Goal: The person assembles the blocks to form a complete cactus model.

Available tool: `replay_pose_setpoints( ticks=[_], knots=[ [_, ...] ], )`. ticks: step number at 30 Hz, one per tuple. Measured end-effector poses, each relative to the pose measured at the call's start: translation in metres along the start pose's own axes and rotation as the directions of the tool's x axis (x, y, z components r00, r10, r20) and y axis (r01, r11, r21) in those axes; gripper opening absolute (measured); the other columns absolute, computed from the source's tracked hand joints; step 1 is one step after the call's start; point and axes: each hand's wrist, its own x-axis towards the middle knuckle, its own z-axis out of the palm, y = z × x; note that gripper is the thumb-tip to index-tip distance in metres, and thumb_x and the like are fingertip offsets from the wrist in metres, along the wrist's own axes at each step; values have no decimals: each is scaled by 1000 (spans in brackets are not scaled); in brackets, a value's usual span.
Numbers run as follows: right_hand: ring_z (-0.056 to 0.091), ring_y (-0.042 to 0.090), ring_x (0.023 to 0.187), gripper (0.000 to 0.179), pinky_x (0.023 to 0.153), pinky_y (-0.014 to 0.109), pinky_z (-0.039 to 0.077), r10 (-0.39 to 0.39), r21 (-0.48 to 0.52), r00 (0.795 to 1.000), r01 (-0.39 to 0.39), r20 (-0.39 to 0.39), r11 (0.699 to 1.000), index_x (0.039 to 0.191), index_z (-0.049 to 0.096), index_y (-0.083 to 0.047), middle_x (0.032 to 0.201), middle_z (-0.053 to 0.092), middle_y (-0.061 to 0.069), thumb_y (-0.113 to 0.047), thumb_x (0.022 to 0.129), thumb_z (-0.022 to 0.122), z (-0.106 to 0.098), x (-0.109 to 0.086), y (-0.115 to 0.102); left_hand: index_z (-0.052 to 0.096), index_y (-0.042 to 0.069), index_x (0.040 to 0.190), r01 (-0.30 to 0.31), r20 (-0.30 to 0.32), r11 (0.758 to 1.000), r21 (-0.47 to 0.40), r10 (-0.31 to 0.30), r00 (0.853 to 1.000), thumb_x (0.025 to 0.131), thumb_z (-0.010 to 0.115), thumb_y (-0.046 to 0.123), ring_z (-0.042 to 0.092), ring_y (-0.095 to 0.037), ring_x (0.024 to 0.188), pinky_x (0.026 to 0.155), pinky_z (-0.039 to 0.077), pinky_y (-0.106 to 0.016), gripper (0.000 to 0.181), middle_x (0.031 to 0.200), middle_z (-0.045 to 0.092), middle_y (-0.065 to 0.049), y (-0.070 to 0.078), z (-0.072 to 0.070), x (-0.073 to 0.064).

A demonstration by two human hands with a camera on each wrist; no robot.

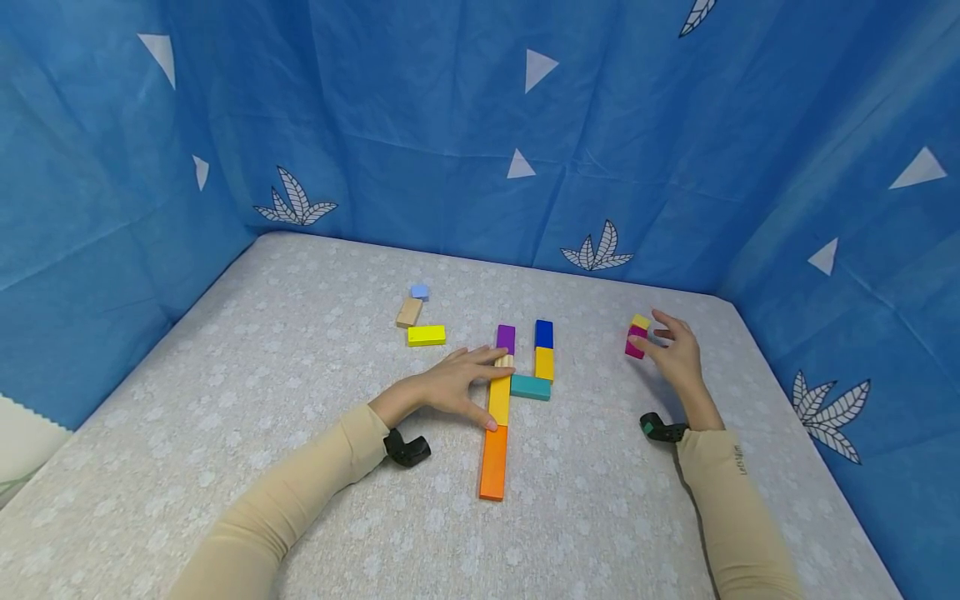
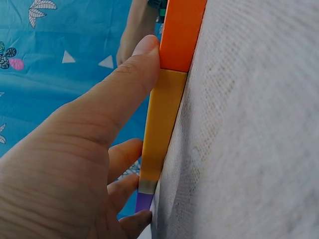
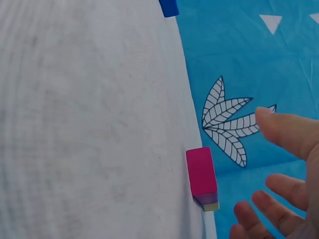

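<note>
left hand leans in from the left of the orange block, fingers spread, thumb at its far end. right hand, fingers apart, hovers by the pink block, well right of orange; only the right wrist view shows the gap.

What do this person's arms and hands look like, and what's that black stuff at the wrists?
The left hand and right hand are bare. The left sleeve and right sleeve are long and beige; the right one carries small dark lettering near the cuff. A small, bent black device sits at each wrist: the left device and the right device, which shows a little green.
</note>
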Motion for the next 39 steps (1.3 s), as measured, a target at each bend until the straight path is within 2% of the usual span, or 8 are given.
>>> replay_pose_setpoints(
  ticks=[2,4,8,11,23,30,33,39],
  knots=[
    [46,40,129,71,94,43,51,26,-21,1000,-26,17,999,151,37,-7,149,38,21,-25,91,70,0,0,4,40,24,150,-2,-2,1000,-1,2,1000,76,78,53,9,-32,153,122,5,-57,88,165,16,-3,0,0,0],
    [45,40,130,73,92,42,51,58,-32,998,-56,38,998,152,34,-7,151,36,22,-26,91,69,1,1,7,40,25,151,3,0,1000,-1,-3,1000,76,78,54,9,-31,153,122,5,-56,88,165,15,-2,0,0,0],
    [41,41,133,79,104,54,44,125,-29,989,-123,82,992,154,28,-8,153,32,23,-30,90,70,2,1,10,40,26,151,7,1,1000,-2,-7,1000,76,78,54,9,-30,153,122,4,-55,88,165,15,-1,1,0,-1],
    [40,41,132,83,107,58,39,155,-37,982,-152,105,988,155,26,-8,150,35,26,-33,89,70,3,1,11,40,26,151,6,2,1000,-4,-6,1000,76,78,53,9,-30,153,122,4,-55,88,165,16,-1,1,0,-1],
    [47,37,119,81,92,41,46,142,-58,978,-135,153,989,153,29,-3,136,48,27,-35,90,70,4,0,15,39,26,151,12,2,1000,2,-12,1000,76,77,53,8,-28,153,122,2,-54,88,165,15,-1,0,0,0],
    [49,27,105,77,73,19,42,135,-86,979,-122,156,989,150,33,1,124,53,22,-32,90,69,5,1,16,40,25,151,3,-4,1000,-1,-3,1000,76,77,54,8,-30,153,122,3,-55,88,165,15,-2,0,0,-1],
    [49,27,103,75,71,18,42,123,-94,980,-109,157,990,148,35,3,122,53,22,-31,91,69,6,1,15,40,25,151,6,-3,1000,1,-6,1000,76,77,54,8,-29,153,122,3,-54,88,165,15,-1,1,0,-1],
    [50,29,101,68,75,24,42,90,-117,984,-72,152,990,144,40,8,119,55,25,-28,93,66,6,0,14,41,25,150,1,-6,1000,4,-1,1000,76,77,54,9,-30,153,122,4,-55,88,165,16,-3,0,0,0]
  ],
)
